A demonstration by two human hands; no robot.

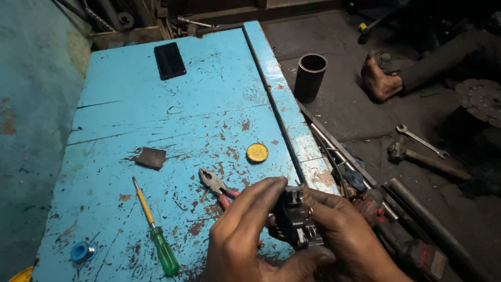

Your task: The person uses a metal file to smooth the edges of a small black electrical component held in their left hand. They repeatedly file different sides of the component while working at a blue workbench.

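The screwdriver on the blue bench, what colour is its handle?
The screwdriver has a translucent green handle with a yellow shaft sleeve, seen in the head view, lying left of both hands.

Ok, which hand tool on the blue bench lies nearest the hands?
The red-handled pliers, jaws pointing away, handles running under the left hand. The green-handled screwdriver lies further left, clear of both hands. The spanner and hammer are on the floor.

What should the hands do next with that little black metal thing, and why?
Probably the right hand reaches for the pliers: both hands grip the black metal part, the left hand can steady it, and the pliers lie right beside them on the blue table.
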